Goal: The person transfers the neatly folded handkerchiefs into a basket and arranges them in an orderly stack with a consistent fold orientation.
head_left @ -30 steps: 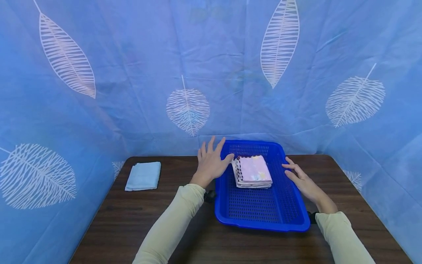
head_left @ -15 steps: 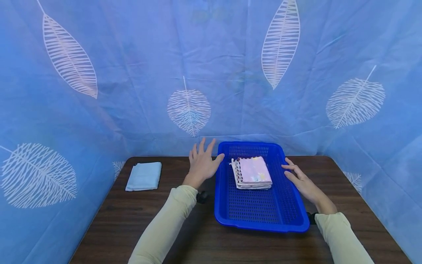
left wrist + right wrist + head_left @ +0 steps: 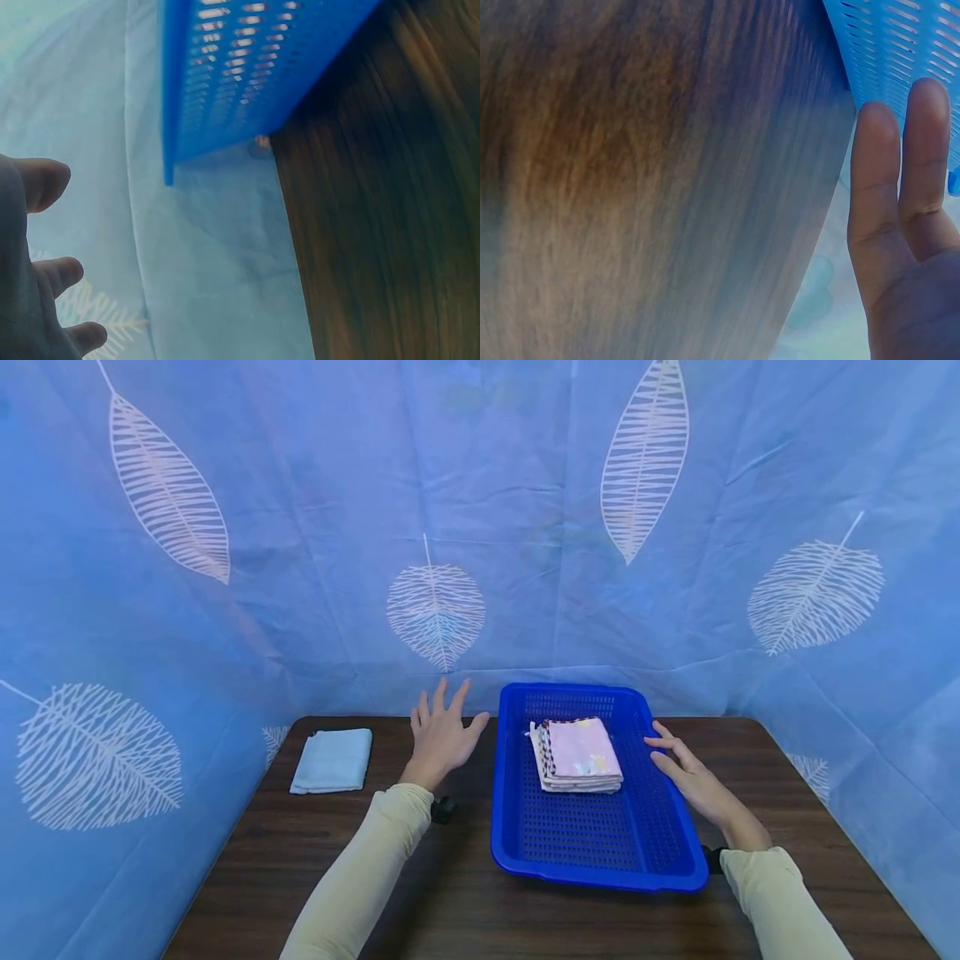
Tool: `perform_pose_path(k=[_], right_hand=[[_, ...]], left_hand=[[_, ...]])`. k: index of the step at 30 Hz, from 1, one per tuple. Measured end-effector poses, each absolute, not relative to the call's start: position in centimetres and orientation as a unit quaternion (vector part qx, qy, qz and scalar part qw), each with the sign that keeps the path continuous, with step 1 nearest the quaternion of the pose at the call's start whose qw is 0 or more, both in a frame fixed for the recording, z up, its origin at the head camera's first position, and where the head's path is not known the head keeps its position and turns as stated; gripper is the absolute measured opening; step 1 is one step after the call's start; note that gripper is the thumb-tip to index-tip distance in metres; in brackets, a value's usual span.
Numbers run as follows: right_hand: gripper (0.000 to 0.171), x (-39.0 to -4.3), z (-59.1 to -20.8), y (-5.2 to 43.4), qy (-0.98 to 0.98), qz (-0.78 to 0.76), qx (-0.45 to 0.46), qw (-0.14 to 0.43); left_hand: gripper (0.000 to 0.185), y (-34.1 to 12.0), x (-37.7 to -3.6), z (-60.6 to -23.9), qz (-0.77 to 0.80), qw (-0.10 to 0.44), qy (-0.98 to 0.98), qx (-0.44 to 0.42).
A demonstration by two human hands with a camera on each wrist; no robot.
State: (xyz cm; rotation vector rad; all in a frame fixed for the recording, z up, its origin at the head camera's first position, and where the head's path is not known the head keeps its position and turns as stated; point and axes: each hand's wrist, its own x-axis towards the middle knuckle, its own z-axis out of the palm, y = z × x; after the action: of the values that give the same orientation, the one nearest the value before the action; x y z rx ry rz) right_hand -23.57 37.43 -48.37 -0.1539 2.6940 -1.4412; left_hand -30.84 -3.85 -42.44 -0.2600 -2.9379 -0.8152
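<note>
A blue plastic basket point(image 3: 577, 835) with slotted walls sits on the table, and inside it lies a stack of folded cloths point(image 3: 583, 748), a pink one on top. My left hand point(image 3: 440, 735) hovers over the table to the left of the basket, fingers spread and holding nothing. In the left wrist view, the basket wall point(image 3: 240, 67) stands apart from its fingertips. Along the basket's right rim is my right hand point(image 3: 697, 785); its straight fingers point(image 3: 876, 169) lie against the slotted wall in the right wrist view.
A folded light-blue cloth point(image 3: 332, 760) lies at the back left of the dark wooden table point(image 3: 255, 877). Blue curtains point(image 3: 330, 568) with white leaf prints surround the table at the back and on both sides.
My left hand has moved left, away from the basket's left rim. The right hand stays at the right rim, and the basket and cloths keep their places.
</note>
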Motion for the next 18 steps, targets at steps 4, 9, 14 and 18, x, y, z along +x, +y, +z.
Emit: perform_pose_path(k=[4, 9, 14, 18], right_hand=[[0.06, -23.6, -48.5, 37.5, 0.879, -0.472, -0.053, 0.042], [0.06, -23.6, -48.4, 37.4, 0.877, -0.475, -0.054, 0.042], [0.061, -23.5, -48.2, 37.4, 0.878, -0.475, -0.052, 0.04], [0.06, -23.5, -48.2, 37.4, 0.874, -0.481, -0.065, 0.036]], left_hand=[[0.07, -4.7, -30.9, -42.8, -0.262, 0.038, -0.961, -0.076], [0.07, -5.8, -30.8, -43.3, -0.267, 0.033, -0.961, -0.06], [0.071, -6.2, -30.9, -43.6, -0.27, 0.026, -0.961, -0.051], [0.07, -6.6, -31.0, -44.0, -0.268, 0.03, -0.962, -0.039]])
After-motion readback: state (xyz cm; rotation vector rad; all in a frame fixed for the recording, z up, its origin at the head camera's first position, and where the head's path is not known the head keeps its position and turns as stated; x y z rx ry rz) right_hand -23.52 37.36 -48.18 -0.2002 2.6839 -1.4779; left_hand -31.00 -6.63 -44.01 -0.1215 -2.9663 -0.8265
